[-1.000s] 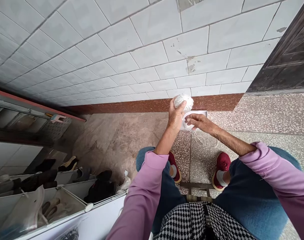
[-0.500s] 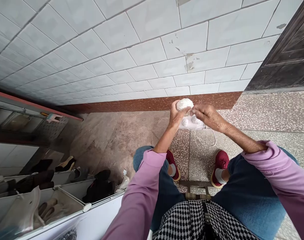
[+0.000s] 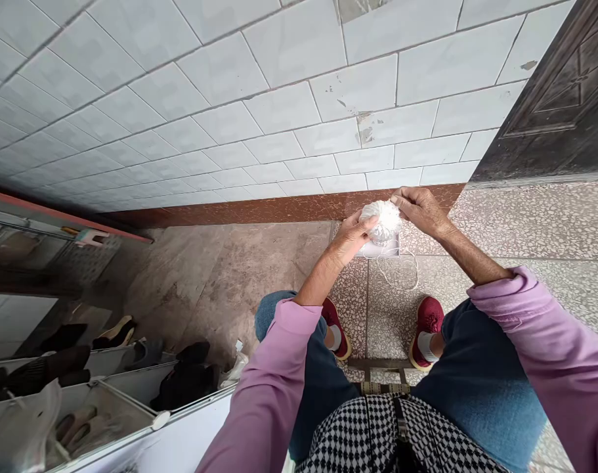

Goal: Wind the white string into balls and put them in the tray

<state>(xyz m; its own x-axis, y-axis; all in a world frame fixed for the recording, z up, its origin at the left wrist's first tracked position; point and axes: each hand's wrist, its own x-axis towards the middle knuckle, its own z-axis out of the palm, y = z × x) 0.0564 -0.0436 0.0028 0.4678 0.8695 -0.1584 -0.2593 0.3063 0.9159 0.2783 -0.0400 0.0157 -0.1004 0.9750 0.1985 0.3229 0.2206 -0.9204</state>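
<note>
We seem mid-winding, our left hand point(image 3: 350, 238) clasping the round white stringy ball point(image 3: 384, 222), our right hand point(image 3: 419, 209) pinched together by its edge, on what we cannot tell; next likely calls for even tension.

No legible text, labels, brands, numbers or signs can be made out anywhere in view.
</note>
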